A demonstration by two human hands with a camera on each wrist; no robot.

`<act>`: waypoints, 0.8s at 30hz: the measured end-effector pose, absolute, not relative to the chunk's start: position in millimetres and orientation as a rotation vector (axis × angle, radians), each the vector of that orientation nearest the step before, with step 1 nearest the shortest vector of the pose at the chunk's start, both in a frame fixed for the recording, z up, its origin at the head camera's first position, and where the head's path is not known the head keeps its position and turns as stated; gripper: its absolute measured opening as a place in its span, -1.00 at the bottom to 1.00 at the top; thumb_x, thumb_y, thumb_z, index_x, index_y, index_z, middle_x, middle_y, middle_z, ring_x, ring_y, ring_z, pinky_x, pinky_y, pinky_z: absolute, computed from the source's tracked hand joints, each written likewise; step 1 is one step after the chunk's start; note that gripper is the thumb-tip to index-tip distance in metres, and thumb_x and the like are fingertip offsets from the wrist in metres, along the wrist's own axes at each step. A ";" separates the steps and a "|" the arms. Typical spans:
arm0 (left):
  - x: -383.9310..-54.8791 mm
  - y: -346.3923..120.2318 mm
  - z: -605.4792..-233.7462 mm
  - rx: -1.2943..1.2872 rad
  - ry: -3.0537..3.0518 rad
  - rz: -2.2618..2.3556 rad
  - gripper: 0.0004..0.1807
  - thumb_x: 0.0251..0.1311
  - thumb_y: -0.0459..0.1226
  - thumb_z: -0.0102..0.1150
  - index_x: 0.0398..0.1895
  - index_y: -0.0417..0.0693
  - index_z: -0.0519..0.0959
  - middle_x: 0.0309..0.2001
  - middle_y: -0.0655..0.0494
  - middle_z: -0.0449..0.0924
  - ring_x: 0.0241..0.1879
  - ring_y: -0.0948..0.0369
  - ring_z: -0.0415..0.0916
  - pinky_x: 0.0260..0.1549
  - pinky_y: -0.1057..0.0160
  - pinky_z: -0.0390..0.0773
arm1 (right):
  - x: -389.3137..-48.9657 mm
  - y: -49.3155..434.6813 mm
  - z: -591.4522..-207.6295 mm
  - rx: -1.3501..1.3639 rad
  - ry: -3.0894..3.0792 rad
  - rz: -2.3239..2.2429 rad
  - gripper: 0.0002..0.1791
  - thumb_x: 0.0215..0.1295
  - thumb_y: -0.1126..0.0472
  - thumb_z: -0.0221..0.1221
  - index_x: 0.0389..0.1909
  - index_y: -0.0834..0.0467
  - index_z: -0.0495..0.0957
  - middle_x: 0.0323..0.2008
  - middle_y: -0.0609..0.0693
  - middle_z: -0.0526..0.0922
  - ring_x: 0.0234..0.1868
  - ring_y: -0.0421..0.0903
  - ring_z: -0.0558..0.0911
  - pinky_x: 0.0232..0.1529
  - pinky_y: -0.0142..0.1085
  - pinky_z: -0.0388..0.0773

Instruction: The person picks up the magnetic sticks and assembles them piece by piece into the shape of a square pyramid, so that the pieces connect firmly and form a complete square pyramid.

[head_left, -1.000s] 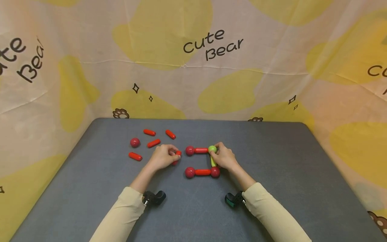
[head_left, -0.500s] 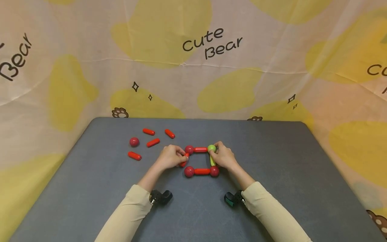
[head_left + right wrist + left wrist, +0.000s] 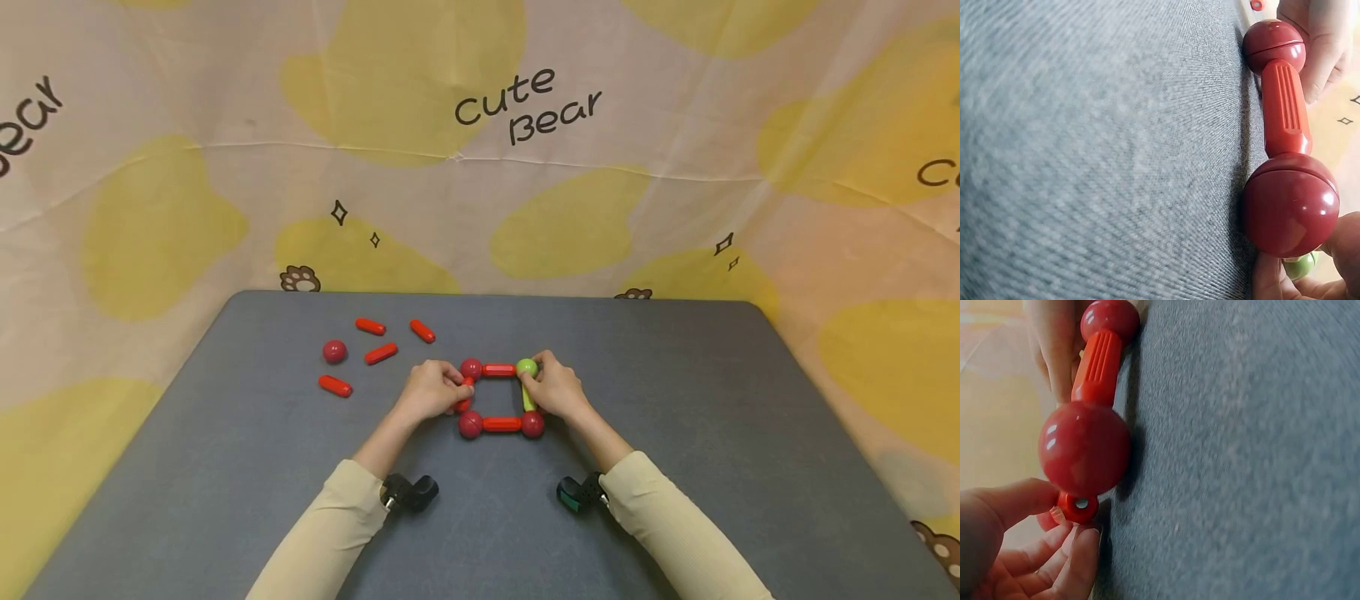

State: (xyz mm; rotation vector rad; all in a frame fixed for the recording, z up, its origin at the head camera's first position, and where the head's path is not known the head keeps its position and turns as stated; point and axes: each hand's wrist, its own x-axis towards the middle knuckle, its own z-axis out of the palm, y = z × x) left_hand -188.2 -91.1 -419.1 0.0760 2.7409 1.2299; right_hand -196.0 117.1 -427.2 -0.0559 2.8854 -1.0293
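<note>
On the grey table lies a square of magnetic rods and balls. My left hand (image 3: 431,390) pinches a red magnetic rod (image 3: 466,398) at its left side, between the far-left red ball (image 3: 471,369) and the near-left red ball (image 3: 471,425). The left wrist view shows that rod's metal-tipped end (image 3: 1081,503) close by the near ball. My right hand (image 3: 555,387) grips the green ball (image 3: 527,367) at the far-right corner, partly covering the green rod (image 3: 528,398). That rod runs to the near-right red ball (image 3: 532,425). Red rods form the far side (image 3: 498,370) and near side (image 3: 502,425).
Left of the square, several loose red rods (image 3: 381,353) lie scattered around a single red ball (image 3: 334,352). A patterned cloth (image 3: 420,192) hangs behind the table (image 3: 675,375). Black wrist cameras (image 3: 409,493) sit below each hand.
My left hand has moved right, bringing the red rod from outside the square to its left side and turning it nearly in line with the two balls. My right hand has stayed in place.
</note>
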 end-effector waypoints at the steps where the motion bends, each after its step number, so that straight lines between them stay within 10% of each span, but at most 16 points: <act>1: -187.9 -90.3 -419.1 0.058 2.731 1.240 -0.80 -0.07 -0.22 0.34 -0.43 -0.15 0.59 -0.63 0.15 0.61 -0.75 0.33 0.50 -0.66 0.35 0.46 | -196.0 117.1 -427.0 -0.055 2.885 -1.031 -0.57 0.24 0.07 0.11 0.00 0.28 0.39 -0.50 0.01 0.57 -0.63 -0.17 0.48 -0.60 -0.38 0.34; 24: -188.5 -85.3 -418.5 0.000 2.574 1.339 -0.75 -0.04 -0.24 0.32 -0.40 -0.19 0.48 -0.60 0.08 0.59 -0.70 0.26 0.55 -0.67 0.30 0.54 | -197.4 117.5 -423.3 -0.042 2.859 -1.023 -0.57 0.25 0.07 0.10 0.02 0.28 0.39 -0.50 0.01 0.57 -0.65 -0.17 0.48 -0.62 -0.38 0.34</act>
